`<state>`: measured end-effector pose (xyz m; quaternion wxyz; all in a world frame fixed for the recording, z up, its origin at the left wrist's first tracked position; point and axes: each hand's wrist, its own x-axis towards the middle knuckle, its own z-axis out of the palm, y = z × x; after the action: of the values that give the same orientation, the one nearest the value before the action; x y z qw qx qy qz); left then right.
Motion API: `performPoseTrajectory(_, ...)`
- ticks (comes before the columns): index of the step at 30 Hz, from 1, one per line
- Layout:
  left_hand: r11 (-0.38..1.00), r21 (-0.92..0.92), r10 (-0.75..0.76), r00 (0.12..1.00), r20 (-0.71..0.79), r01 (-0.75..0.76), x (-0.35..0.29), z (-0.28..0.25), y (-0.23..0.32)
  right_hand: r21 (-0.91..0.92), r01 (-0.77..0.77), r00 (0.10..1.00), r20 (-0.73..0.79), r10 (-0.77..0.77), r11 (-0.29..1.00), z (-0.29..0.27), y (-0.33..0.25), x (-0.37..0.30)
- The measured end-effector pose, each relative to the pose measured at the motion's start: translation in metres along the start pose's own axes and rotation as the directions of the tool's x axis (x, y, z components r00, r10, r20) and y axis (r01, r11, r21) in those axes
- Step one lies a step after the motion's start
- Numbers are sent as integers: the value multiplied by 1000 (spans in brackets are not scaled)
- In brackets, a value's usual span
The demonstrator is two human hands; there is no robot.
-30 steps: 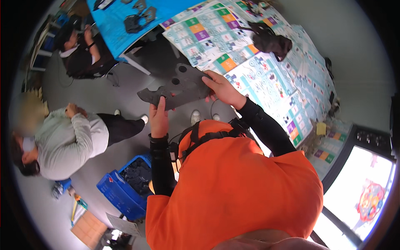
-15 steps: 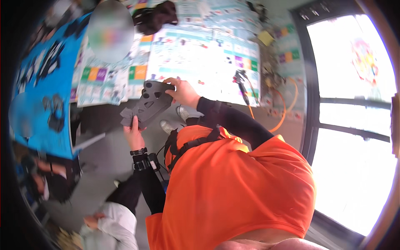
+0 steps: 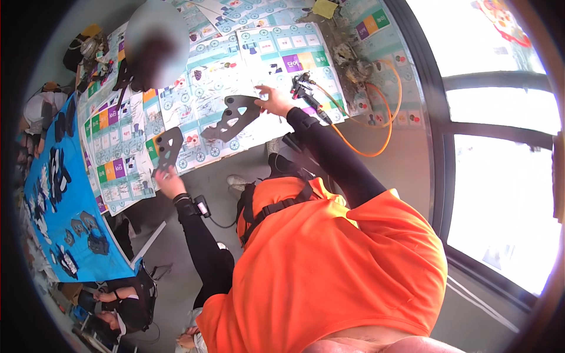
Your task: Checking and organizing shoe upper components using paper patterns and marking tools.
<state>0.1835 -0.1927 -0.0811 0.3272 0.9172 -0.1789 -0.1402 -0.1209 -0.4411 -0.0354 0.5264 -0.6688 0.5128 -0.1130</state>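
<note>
Two flat dark grey pieces with rounded and triangular cut-outs are over the paper-covered table. My left hand point(image 3: 171, 183) has its fingers closed on the near end of the smaller-looking left piece point(image 3: 170, 148). My right hand point(image 3: 274, 100) holds the right end of the other piece point(image 3: 231, 119) between thumb and fingers. This one has a jagged left edge. Whether either piece rests fully on the paper, I cannot tell. Just right of my right hand lies a black spray gun point(image 3: 303, 89) joined to an orange hose point(image 3: 385, 138).
Printed sheets point(image 3: 120, 191) cover the table. A blue-topped table point(image 3: 109, 259) with dark parts stands at left. Across the table is a person's dark-haired head point(image 3: 156, 59), blurred. Another person point(image 3: 126, 309) sits at lower left. A dark-framed window point(image 3: 438, 176) is at right.
The grey pieces, held together between my hands before, are now apart, one at each hand. My hands have spread and moved out over the table. The view has shifted.
</note>
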Motion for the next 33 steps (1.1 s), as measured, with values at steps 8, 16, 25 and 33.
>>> performPoseTrajectory(8,878,306,323,927,191,-369,-33,110,56,-638,-296,927,-370,54,711,-66,93,8)
performPoseTrajectory(16,777,542,-26,844,536,-320,-21,131,109,-720,-138,979,-205,-18,681,-90,121,15)
performPoseTrajectory(25,951,-300,149,742,653,73,-29,161,105,331,-361,930,197,310,872,-97,37,-12)
performPoseTrajectory(33,958,49,221,832,508,-284,-11,184,106,66,-363,887,329,323,929,-37,-2,6)
